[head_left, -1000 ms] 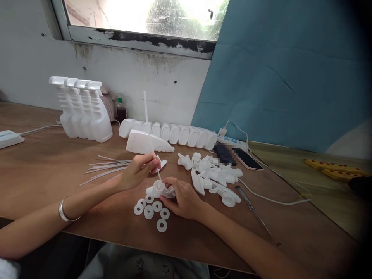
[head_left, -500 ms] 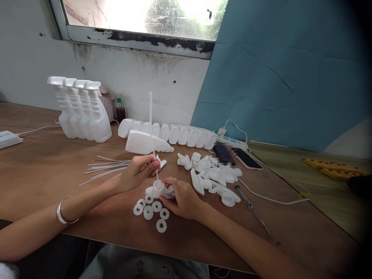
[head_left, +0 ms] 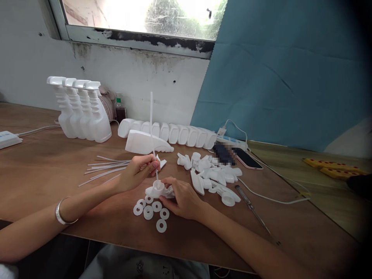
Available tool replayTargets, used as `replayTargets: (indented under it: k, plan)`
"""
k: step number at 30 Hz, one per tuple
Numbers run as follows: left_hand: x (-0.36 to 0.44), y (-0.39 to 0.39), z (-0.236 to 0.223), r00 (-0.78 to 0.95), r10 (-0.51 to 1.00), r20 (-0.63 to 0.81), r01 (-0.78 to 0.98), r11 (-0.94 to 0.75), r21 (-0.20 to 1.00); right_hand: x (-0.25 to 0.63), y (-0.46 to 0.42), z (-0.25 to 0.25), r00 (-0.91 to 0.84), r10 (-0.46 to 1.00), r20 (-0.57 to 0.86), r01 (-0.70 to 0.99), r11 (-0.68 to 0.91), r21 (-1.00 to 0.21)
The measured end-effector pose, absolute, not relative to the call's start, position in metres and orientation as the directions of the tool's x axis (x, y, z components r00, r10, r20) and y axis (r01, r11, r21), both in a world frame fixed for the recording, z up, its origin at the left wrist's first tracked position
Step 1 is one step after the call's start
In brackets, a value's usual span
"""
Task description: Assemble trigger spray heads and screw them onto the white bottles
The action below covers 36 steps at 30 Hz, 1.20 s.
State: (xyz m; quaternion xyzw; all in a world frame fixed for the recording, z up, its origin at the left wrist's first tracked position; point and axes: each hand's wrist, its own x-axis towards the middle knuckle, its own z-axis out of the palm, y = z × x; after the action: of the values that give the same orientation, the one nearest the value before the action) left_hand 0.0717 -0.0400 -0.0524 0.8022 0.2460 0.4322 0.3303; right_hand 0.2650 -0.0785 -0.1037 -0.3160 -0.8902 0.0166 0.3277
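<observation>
The left hand [head_left: 144, 169] pinched a thin white tube [head_left: 151, 120] between thumb and fingers. The tube stood nearly upright, its long axis leaning slightly, with its top end toward the far side and its lower end at the round collar of a white spray head [head_left: 158, 188]; how deep it sat could not be told. The right hand [head_left: 183, 195] gripped that spray head at its right end. Its collar opened upward and its long axis ran left to right, just above the table [head_left: 95, 209] at the near middle.

At least 7 white washers [head_left: 161, 225] lay just on its near side. More tubes [head_left: 107, 168] lay to the left, and loose spray heads [head_left: 215, 174] were heaped to the right, beside a screwdriver [head_left: 251, 207] pointing near and right. At the far left, 4 white bottles [head_left: 101, 124] stood upright with spray tops. The blue markings on the power strip [head_left: 7, 138] were too small to read.
</observation>
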Motion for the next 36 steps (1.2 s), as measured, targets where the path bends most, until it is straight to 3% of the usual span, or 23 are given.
replayTargets:
  k: [17, 26, 36]
  plan:
    - [0.0679, -0.0364, -0.0451, 0.621, 0.63, 0.466, 0.243, -0.72, 0.649, 0.2654, -0.0782, -0.106, -0.583, 0.574, 0.575, 0.556, 0.798, -0.233]
    - [0.0653, -0.0311, -0.0499, 0.744, 0.546, 0.386, 0.241, -0.757, 0.607, 0.2654, -0.0779, -0.106, -0.589, 0.569, 0.573, 0.553, 0.802, -0.227]
    - [0.0657, -0.0334, -0.0488, 0.756, 0.523, 0.393, 0.224, -0.771, 0.595, 0.2646, -0.0781, -0.106, -0.585, 0.573, 0.574, 0.557, 0.798, -0.229]
